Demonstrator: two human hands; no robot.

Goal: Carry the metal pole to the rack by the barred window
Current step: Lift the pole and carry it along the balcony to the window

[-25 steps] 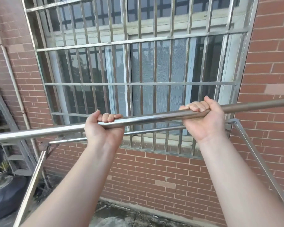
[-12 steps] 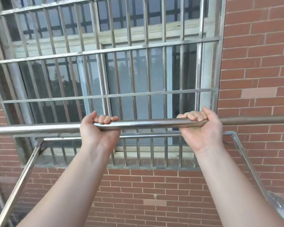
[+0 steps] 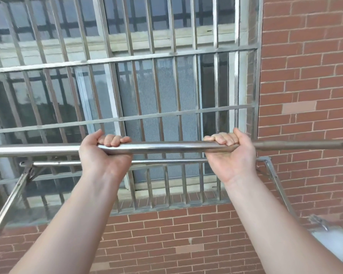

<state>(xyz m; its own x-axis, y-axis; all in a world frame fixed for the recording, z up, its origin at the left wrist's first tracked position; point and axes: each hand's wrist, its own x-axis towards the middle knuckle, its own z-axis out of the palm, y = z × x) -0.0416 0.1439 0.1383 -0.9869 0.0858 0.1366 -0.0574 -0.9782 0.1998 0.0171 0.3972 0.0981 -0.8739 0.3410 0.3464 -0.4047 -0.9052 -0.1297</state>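
A long shiny metal pole (image 3: 166, 147) runs level across the whole view at chest height. My left hand (image 3: 103, 155) grips it from below, left of centre, and my right hand (image 3: 232, 155) grips it the same way, right of centre. Just beyond and below the pole stands the steel rack (image 3: 166, 161), with a horizontal top bar and two arms that slope toward me at left and right. Behind the rack is the barred window (image 3: 127, 86) in a red brick wall. The pole hangs a little above the rack's top bar.
The red brick wall (image 3: 305, 86) fills the right side and the strip under the window. A white rounded object (image 3: 333, 244) shows at the lower right edge. The rack's side arms (image 3: 8, 202) reach toward me on both sides.
The window and rack have come closer and shifted left in view. The pole has gone from tilted up at the right to level. Both hands keep the same grip.
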